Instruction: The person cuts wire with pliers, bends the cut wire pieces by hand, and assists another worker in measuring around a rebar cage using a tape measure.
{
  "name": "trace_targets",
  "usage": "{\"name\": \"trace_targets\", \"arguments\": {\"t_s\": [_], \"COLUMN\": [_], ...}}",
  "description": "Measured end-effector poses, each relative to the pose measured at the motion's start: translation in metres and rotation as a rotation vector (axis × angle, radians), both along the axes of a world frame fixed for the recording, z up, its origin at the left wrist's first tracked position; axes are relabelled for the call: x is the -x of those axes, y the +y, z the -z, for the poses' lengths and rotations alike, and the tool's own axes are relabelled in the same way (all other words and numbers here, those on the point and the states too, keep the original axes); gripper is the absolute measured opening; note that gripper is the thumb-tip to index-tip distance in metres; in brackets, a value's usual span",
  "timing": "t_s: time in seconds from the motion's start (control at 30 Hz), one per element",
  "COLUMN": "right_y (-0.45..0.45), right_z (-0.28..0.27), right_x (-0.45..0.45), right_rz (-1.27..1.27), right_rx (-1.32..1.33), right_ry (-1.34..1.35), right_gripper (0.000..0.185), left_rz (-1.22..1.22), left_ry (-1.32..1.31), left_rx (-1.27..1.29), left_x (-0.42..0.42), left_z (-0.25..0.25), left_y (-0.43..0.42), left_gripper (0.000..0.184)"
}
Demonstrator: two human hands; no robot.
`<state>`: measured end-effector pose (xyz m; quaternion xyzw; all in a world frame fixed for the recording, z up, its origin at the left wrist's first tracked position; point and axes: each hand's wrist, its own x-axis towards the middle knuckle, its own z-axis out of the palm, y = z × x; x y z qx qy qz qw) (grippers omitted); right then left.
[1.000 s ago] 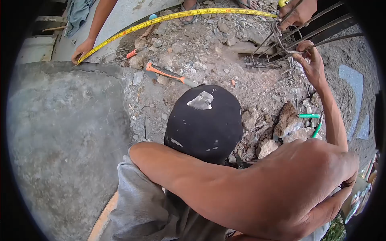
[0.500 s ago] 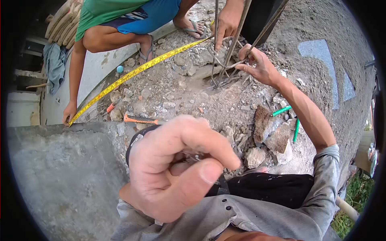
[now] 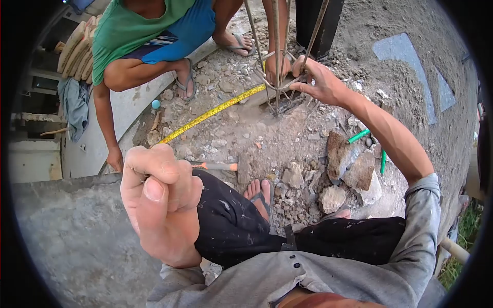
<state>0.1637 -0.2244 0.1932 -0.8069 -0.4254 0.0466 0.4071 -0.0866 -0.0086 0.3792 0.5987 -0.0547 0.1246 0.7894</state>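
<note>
My left hand (image 3: 162, 197) is raised close to the camera at the left, its fingers curled in with the thumb pressed against them. Whatever it may hold is hidden. At the upper middle, my right hand (image 3: 322, 82) is closed around the steel rebar (image 3: 308, 43) of an upright cage tied with a bent stirrup. A yellow tape measure (image 3: 215, 110) stretches from the cage's base down to the left, passing out of sight behind my left hand. A co-worker's hand (image 3: 277, 65) is at the tape's far end beside the rebar; their other hand (image 3: 115, 158) rests low at the left.
An orange-handled hammer (image 3: 226, 167) lies on the rubble before my foot. Broken stones (image 3: 354, 164) and green tube pieces (image 3: 358, 136) lie at the right. A concrete slab (image 3: 77, 220) fills the lower left. A dark post (image 3: 318, 28) stands behind the cage.
My left hand has moved left and closed more tightly. My right hand stays on the rebar. The co-worker's hand by the cage has lowered, and the view has shifted slightly.
</note>
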Motion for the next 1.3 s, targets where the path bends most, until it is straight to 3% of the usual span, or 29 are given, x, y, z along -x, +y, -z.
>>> {"name": "trace_targets", "arguments": {"t_s": [0.47, 0.63, 1.3], "right_y": [0.001, 0.000, -0.001], "right_z": [0.011, 0.006, 0.007], "right_x": [-0.004, -0.002, -0.003], "right_rz": [-0.019, -0.007, -0.008], "right_rx": [-0.065, 0.005, 0.045], "right_ry": [-0.159, -0.024, 0.033], "right_gripper": [0.037, 0.037, 0.038], "left_rz": [0.007, 0.016, -0.016], "left_ry": [-0.031, -0.037, -0.024], "left_rx": [0.027, 0.024, 0.009], "left_x": [-0.002, -0.002, -0.001], "left_z": [0.001, 0.001, 0.001], "left_y": [0.004, 0.005, 0.003], "left_gripper": [0.012, 0.012, 0.013]}}
